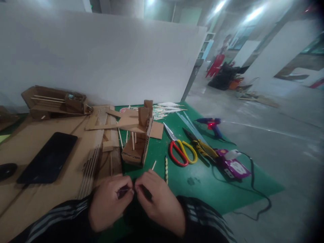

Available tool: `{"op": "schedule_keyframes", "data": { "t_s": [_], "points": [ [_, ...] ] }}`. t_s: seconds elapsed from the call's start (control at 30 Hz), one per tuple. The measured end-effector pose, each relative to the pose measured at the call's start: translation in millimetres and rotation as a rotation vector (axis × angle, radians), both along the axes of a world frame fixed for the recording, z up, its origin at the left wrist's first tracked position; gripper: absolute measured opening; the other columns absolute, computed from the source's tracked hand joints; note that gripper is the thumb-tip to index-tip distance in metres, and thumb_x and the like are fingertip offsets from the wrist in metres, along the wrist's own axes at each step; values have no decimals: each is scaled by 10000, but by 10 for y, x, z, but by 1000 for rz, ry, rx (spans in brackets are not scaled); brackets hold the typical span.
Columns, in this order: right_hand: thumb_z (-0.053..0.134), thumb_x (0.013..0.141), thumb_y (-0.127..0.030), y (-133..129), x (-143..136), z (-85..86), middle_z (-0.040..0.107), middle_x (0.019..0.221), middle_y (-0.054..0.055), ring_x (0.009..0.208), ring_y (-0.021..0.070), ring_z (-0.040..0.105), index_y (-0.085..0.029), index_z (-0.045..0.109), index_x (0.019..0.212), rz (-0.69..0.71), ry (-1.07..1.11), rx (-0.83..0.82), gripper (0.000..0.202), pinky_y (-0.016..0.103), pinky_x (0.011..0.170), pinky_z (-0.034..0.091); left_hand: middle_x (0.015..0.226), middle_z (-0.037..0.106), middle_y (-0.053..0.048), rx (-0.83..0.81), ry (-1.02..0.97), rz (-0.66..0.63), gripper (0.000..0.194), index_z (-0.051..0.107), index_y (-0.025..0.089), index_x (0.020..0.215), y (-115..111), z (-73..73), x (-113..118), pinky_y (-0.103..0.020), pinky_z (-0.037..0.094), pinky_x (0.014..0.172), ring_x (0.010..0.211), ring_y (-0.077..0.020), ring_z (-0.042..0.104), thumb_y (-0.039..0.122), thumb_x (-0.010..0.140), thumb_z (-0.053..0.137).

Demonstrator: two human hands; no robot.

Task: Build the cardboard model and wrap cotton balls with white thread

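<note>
The left hand [111, 202] pinches a thin piece [128, 189] near the right hand [159, 199], whose grip I cannot tell; this looks like fine fingertip work, so the next move calls for a light, steady pinch; beyond stand the cardboard structure [130, 156], scissors [174, 137] to its right, then the glue gun [214, 126] farthest off.

You had dim, hazy light, ceiling lamps [256, 12] glaring at upper right, shadow darkening the green tabletop [215, 192] below your hands [160, 200], and a blurred, stretched grey floor [283, 145] fading dark toward the right edge.
</note>
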State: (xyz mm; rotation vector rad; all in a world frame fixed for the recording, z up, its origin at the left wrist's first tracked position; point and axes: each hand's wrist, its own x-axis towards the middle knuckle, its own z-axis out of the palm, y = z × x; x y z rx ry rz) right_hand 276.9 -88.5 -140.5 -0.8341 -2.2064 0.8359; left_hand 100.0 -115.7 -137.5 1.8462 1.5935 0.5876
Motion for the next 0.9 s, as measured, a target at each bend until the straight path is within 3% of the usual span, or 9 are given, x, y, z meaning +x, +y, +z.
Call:
{"op": "schedule_keyframes", "data": {
  "t_s": [0.33, 0.9],
  "points": [
    [479, 863, -63, -30, -22, 6, 536, 760, 13, 733, 169, 485, -200, 487, 786, -10, -38, 2, 158, 284, 643, 371, 625, 511, 16, 44, 66, -74, 160, 418, 204, 623, 7, -17, 18, -277, 312, 620, 657, -169, 524, 149, 768, 459],
    [446, 892, -92, -74, -25, -4, 513, 775, 7, 735, 162, 481, -201, 485, 821, -84, 5, -60, 136, 285, 663, 373, 650, 492, 22, 45, 32, -34, 158, 442, 206, 651, -21, 17, 37, -269, 326, 615, 657, -164, 515, 161, 802, 448]
  ]
}}
